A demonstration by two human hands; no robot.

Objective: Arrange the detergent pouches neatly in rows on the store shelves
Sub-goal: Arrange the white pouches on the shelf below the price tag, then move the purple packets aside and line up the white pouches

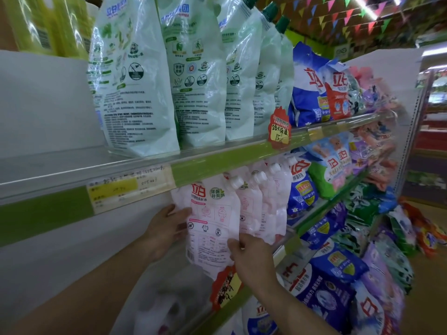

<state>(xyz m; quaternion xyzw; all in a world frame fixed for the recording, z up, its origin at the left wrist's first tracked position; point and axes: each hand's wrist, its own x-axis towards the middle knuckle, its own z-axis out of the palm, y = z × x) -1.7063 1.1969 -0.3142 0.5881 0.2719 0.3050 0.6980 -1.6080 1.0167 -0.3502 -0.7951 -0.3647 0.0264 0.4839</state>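
A pink and white detergent pouch (209, 221) with a white cap stands at the left end of a row of similar pink pouches (263, 209) on the middle shelf. My left hand (167, 226) grips its left edge. My right hand (251, 257) pinches its lower right edge. On the shelf above stands a row of tall pale green pouches (193, 81) with dark green caps, backs facing out.
The upper shelf's green price rail (217, 160) carries a red price tag (279, 129). Blue, purple and pink detergent bags (338, 213) crowd the shelves to the right. Left of the pouches both shelves are bare grey board (43, 112). Yellow-green bottles (48, 22) stand top left.
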